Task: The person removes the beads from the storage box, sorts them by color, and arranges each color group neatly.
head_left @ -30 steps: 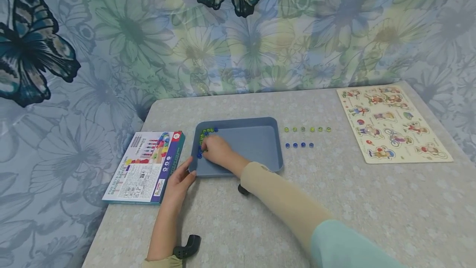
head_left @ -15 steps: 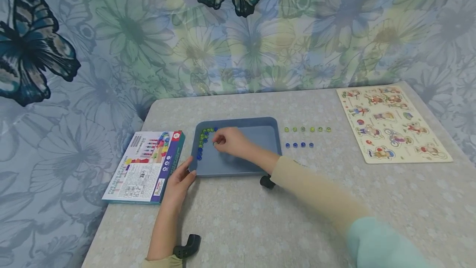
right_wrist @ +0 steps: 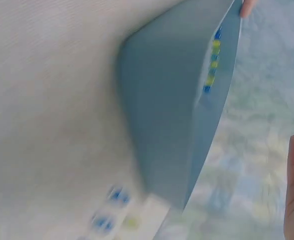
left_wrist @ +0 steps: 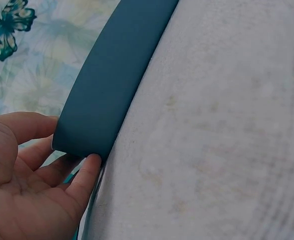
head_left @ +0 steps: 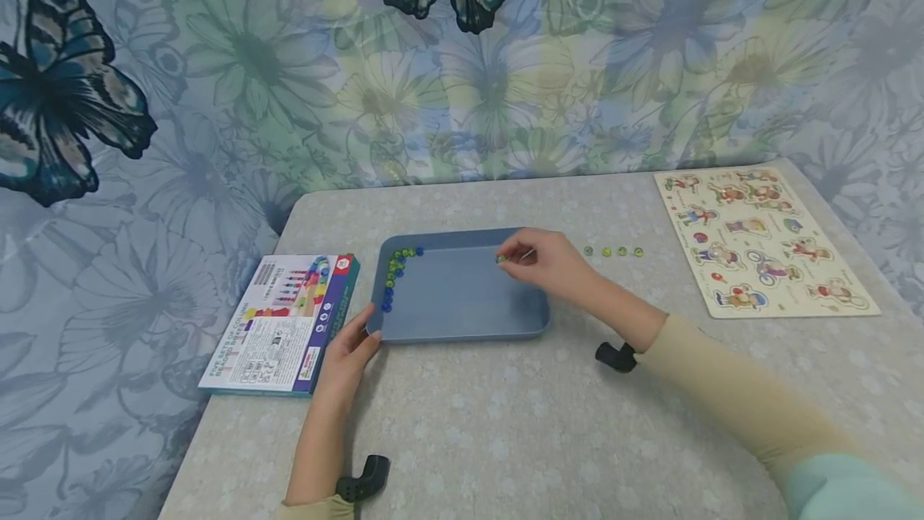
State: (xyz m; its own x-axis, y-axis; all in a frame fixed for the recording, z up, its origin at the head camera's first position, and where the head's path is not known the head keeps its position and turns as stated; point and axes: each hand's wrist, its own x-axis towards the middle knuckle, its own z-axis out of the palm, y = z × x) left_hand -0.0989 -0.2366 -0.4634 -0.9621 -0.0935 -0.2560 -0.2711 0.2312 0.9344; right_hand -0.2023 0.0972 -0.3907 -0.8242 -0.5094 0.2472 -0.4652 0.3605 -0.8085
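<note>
A bead (head_left: 500,259) was pinched by the right hand (head_left: 545,262) over the tray (head_left: 462,295). The tray's near left corner was gripped by the left hand (head_left: 350,350).

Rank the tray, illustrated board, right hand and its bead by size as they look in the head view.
1. Illustrated board
2. Tray, fairly close, partly covered
3. Right hand
4. Bead, tiny

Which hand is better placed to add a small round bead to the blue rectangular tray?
Probably the right hand: it pinches a yellow-green bead close to the tray, while the left hand holds its near-left corner.
</note>
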